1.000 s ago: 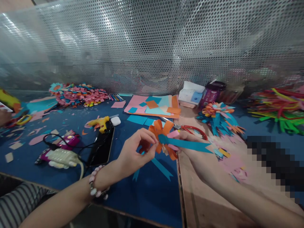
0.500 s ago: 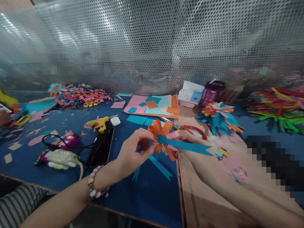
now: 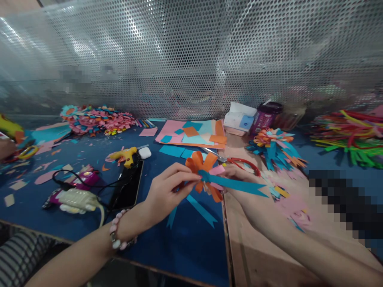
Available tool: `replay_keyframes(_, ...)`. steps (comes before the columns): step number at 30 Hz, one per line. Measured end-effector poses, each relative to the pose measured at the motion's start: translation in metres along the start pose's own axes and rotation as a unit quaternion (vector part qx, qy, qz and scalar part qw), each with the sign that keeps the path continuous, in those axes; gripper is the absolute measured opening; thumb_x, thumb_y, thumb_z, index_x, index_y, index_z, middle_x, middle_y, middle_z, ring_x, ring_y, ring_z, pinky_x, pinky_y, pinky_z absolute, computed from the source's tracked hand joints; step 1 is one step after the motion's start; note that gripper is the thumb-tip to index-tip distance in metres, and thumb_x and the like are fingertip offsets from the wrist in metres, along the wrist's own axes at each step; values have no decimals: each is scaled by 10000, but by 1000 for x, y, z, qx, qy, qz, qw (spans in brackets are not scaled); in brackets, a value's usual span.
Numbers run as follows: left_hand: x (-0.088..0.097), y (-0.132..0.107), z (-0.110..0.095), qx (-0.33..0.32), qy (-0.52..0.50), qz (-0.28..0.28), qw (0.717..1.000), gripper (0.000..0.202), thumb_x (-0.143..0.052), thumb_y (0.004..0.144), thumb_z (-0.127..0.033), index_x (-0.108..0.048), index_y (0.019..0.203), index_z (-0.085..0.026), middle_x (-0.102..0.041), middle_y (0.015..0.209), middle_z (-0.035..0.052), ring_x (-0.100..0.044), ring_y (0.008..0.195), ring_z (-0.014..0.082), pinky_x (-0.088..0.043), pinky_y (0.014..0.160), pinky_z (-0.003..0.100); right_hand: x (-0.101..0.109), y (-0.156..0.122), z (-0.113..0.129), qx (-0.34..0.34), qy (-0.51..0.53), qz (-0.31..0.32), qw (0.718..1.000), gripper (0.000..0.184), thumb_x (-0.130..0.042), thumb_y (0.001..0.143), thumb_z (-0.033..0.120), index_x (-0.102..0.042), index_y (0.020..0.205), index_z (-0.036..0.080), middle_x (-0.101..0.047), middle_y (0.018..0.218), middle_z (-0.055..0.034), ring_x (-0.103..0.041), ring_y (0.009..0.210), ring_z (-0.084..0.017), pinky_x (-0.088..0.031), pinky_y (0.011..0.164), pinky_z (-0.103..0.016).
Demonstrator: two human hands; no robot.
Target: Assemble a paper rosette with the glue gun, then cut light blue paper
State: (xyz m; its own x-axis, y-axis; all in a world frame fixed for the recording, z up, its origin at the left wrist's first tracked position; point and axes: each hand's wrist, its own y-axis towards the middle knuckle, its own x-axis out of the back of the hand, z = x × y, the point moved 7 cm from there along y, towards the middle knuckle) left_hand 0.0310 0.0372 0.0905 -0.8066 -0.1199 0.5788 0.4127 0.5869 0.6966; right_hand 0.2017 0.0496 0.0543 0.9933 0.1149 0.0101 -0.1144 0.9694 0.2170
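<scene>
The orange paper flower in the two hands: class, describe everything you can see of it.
The paper flower is a rosette of looped orange petals with pink loops tucked in and a long blue strip, forked at its end, pointing right. It looks like thin craft paper. It is held above the blue table, pinched by the left hand near its middle and supported from behind by the right hand.

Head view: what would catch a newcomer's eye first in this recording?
The orange paper flower with blue strips, held at centre between the left hand and the right hand. Behind it stands a shiny perforated screen. A finished flower lies to the right, and a bright pile of cut paper at back left.
</scene>
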Motion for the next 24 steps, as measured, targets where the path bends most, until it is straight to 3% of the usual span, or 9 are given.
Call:
replay_keyframes(7,3,-1,0,3,1,-19,1000,100,-643,838,-114,-668,911,-178,-643,870,35,-626,797,127,-520,723,223,2,0,-4,6,1,-6,1000,110,-746,746,275,-682,832,250,-643,780,35,-572,677,-116,-458,583,-216)
replay_keyframes(15,2,2,-1,10,-11,-32,999,94,-724,778,-179,-633,789,-158,-609,780,13,-588,699,109,-488,592,197,-1,0,-3,7,7,1,1000,104,-721,775,306,-685,846,239,-636,755,30,-583,662,-111,-471,590,-218)
replay_keyframes(24,0,-1,1,15,2,-12,1000,87,-625,854,-141,-677,915,-175,-672,881,43,-634,775,130,-533,703,233,3,1,0,22,-34,-13,999,137,-737,753,301,-688,873,257,-637,845,10,-591,711,-140,-487,605,-250)
